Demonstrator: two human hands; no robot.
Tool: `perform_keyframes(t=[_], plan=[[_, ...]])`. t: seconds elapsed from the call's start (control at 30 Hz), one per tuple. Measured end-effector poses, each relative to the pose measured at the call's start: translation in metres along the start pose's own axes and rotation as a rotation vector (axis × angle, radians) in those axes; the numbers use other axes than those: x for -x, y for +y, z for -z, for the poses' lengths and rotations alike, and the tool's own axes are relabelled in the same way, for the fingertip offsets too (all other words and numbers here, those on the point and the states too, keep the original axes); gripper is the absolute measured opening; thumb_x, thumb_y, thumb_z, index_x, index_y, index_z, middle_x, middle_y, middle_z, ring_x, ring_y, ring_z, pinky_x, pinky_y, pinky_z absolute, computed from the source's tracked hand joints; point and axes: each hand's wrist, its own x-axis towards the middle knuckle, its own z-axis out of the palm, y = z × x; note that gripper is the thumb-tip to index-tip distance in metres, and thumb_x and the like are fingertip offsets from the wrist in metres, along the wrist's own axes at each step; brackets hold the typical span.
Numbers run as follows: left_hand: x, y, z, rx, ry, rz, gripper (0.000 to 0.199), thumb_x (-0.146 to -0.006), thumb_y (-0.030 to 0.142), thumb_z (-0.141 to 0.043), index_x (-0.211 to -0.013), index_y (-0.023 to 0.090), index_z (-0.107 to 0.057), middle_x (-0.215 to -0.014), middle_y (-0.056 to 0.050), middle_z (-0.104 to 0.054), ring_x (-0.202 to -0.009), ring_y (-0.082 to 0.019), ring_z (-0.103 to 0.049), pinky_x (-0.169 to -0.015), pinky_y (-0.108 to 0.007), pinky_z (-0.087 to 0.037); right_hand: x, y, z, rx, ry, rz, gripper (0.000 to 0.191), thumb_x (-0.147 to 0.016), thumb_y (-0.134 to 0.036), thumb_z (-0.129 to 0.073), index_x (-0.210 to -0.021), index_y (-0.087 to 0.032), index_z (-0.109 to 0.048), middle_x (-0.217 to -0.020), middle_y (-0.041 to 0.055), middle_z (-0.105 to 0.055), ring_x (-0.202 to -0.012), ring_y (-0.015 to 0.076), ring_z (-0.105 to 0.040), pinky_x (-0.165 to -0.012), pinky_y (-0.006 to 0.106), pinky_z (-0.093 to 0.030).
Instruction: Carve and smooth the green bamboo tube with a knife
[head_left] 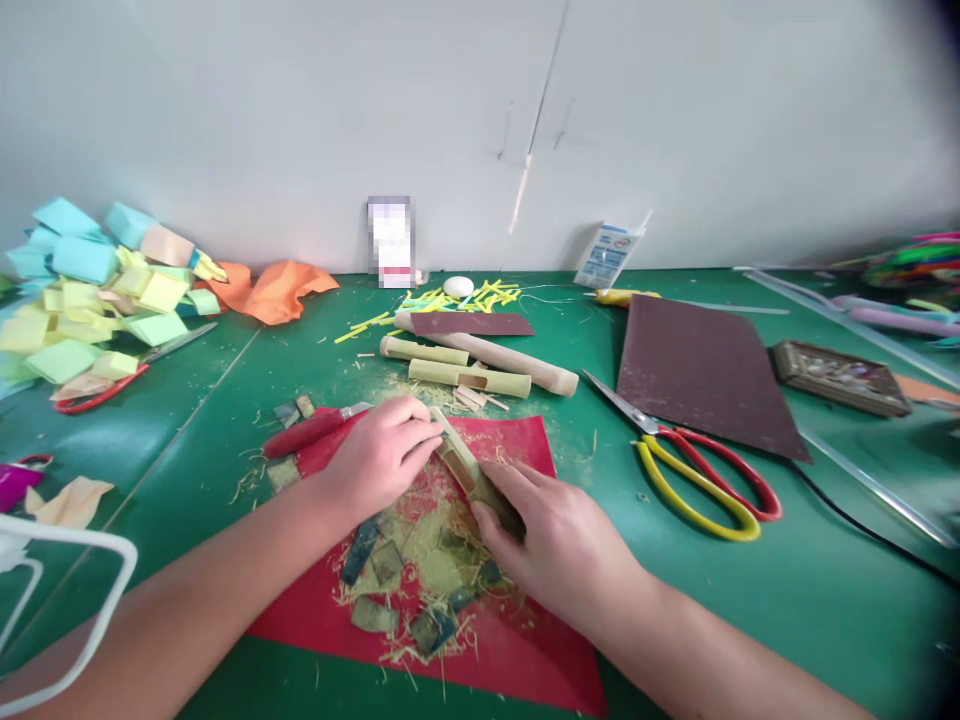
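My right hand (551, 530) grips the near end of a short bamboo tube (459, 455) with a rectangular slot cut in its side. The tube tilts over a red sheet (517, 435). At its far end, my left hand (386, 450) has its fingers closed against the edge; whatever they pinch is mostly hidden. Several worn sandpaper pieces (433, 627) lie below the hands among pale dust and shavings. A red-handled knife (304, 433) rests left of my left hand. Beyond the tube are another slotted bamboo tube (442, 376) and a plain bamboo piece (424, 350).
Scissors (675, 450) lie right of the red sheet, points facing away, beside a dark sandpaper sheet (697, 370). A small tray (840, 378) sits farther right. Folded papers (97, 290) pile up at left. A phone (391, 242) leans on the wall; a white frame (112, 560) intrudes lower left.
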Motion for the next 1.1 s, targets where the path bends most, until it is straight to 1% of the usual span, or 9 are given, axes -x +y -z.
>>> perform_keyframes(t=[0.1,0.23,0.37,0.5,0.63,0.77,0.9,1.03,1.1], plan=[[-0.001,0.002,-0.001,-0.024,-0.032,-0.065,0.017,-0.091,0.018,-0.05,-0.097,0.015,-0.065,-0.092,-0.007,-0.061,-0.087,-0.016,-0.057,-0.08,-0.032,-0.049,0.0,0.0,0.001,-0.003,-0.035,-0.008,0.023,-0.088,-0.032,-0.043,-0.094,-0.019,-0.061,-0.081,0.0047,-0.065,-0.071,0.0178,-0.062,-0.06,0.027,-0.043],[-0.002,0.0,-0.001,-0.083,0.006,-0.051,0.017,-0.092,0.019,-0.048,-0.095,0.014,-0.065,-0.09,-0.008,-0.06,-0.085,-0.017,-0.057,-0.078,-0.033,-0.049,0.0,0.001,0.0,0.016,-0.02,-0.002,0.023,-0.088,-0.033,-0.044,-0.097,-0.019,-0.061,-0.084,0.0046,-0.065,-0.071,0.0178,-0.062,-0.059,0.027,-0.042],[-0.002,0.006,-0.003,-0.038,-0.085,-0.096,0.017,-0.092,0.018,-0.048,-0.094,0.014,-0.064,-0.087,-0.007,-0.06,-0.083,-0.016,-0.056,-0.076,-0.031,-0.048,0.001,0.001,-0.001,0.013,-0.023,0.003,0.022,-0.087,-0.031,-0.045,-0.097,-0.019,-0.061,-0.082,0.0042,-0.065,-0.07,0.0173,-0.062,-0.058,0.027,-0.041],[-0.001,0.008,-0.003,-0.039,-0.029,-0.054,0.019,-0.092,0.018,-0.046,-0.091,0.013,-0.064,-0.086,-0.007,-0.059,-0.083,-0.016,-0.056,-0.076,-0.031,-0.048,0.001,-0.001,0.0,0.028,-0.014,-0.001,0.023,-0.088,-0.032,-0.044,-0.096,-0.019,-0.061,-0.082,0.0044,-0.064,-0.071,0.0173,-0.061,-0.059,0.027,-0.04],[-0.001,0.006,-0.004,-0.019,-0.089,-0.078,0.019,-0.093,0.019,-0.046,-0.092,0.016,-0.065,-0.086,-0.006,-0.06,-0.082,-0.016,-0.055,-0.076,-0.031,-0.048,0.0,-0.002,0.001,0.047,-0.025,-0.007,0.021,-0.088,-0.031,-0.044,-0.089,-0.019,-0.061,-0.079,0.0039,-0.063,-0.067,0.0164,-0.059,-0.057,0.027,-0.038],[-0.003,0.0,-0.003,-0.061,0.005,-0.027,0.02,-0.093,0.02,-0.046,-0.093,0.015,-0.065,-0.087,-0.008,-0.059,-0.083,-0.017,-0.056,-0.077,-0.033,-0.048,0.0,-0.003,0.002,0.071,-0.025,-0.019,0.021,-0.088,-0.032,-0.044,-0.088,-0.019,-0.06,-0.079,0.0034,-0.063,-0.067,0.0161,-0.059,-0.057,0.027,-0.037],[-0.004,-0.001,-0.003,-0.027,-0.067,-0.065,0.018,-0.092,0.019,-0.048,-0.094,0.015,-0.065,-0.088,-0.007,-0.059,-0.085,-0.016,-0.056,-0.078,-0.031,-0.048,0.001,-0.004,0.002,0.096,-0.037,-0.013,0.02,-0.088,-0.033,-0.045,-0.088,-0.019,-0.06,-0.079,0.0031,-0.063,-0.066,0.0161,-0.058,-0.056,0.027,-0.035],[-0.004,-0.002,-0.004,-0.049,0.018,-0.026,0.018,-0.091,0.019,-0.049,-0.093,0.014,-0.066,-0.087,-0.008,-0.059,-0.083,-0.017,-0.056,-0.078,-0.032,-0.048,0.002,-0.004,0.001,0.108,-0.02,-0.016,0.022,-0.088,-0.033,-0.044,-0.093,-0.019,-0.06,-0.08,0.0027,-0.063,-0.067,0.0162,-0.059,-0.055,0.027,-0.035],[-0.003,-0.001,-0.004,-0.035,0.002,-0.025,0.017,-0.091,0.018,-0.049,-0.093,0.014,-0.066,-0.087,-0.008,-0.06,-0.083,-0.017,-0.056,-0.077,-0.031,-0.048,0.003,-0.004,0.001,0.114,-0.014,-0.006,0.021,-0.088,-0.033,-0.045,-0.092,-0.019,-0.06,-0.08,0.0028,-0.063,-0.066,0.0161,-0.059,-0.055,0.027,-0.035]])
